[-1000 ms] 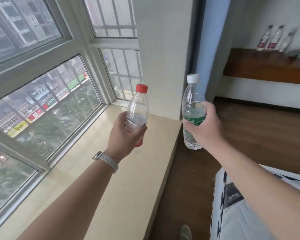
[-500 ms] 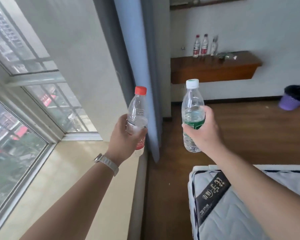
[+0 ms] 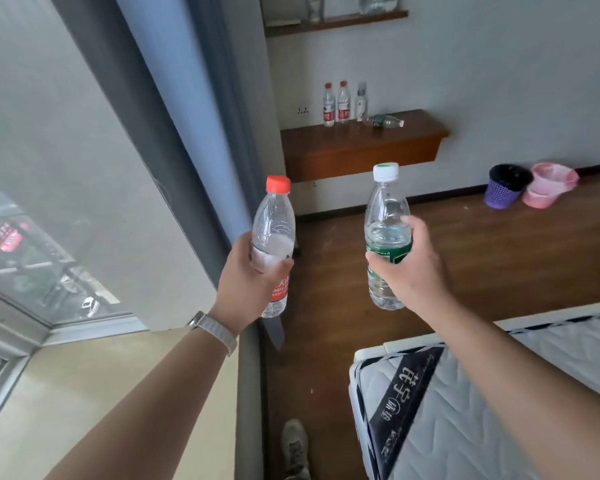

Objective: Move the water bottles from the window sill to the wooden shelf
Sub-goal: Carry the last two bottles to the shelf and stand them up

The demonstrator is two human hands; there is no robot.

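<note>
Head view. Left hand (image 3: 248, 277): fingers wrapped around the red-capped bottle (image 3: 273, 247), held upright in the air, partly filled, red label. A pale watch strap (image 3: 212, 331) on the left wrist. Right hand (image 3: 409, 268): fingers closed around the white-capped bottle (image 3: 387, 230), upright, green label, partly filled. Both bottles are off the window sill (image 3: 84, 403), which lies near left. Wooden shelf (image 3: 357, 147): far centre, on the wall; three bottles (image 3: 342, 103) standing at its left rear, one more bottle (image 3: 383, 121) lying on its side just right of them. Purple basket (image 3: 504, 190) and pink basket (image 3: 549, 185): far right on the floor, side by side. Mattress (image 3: 482, 410): near right.
</note>
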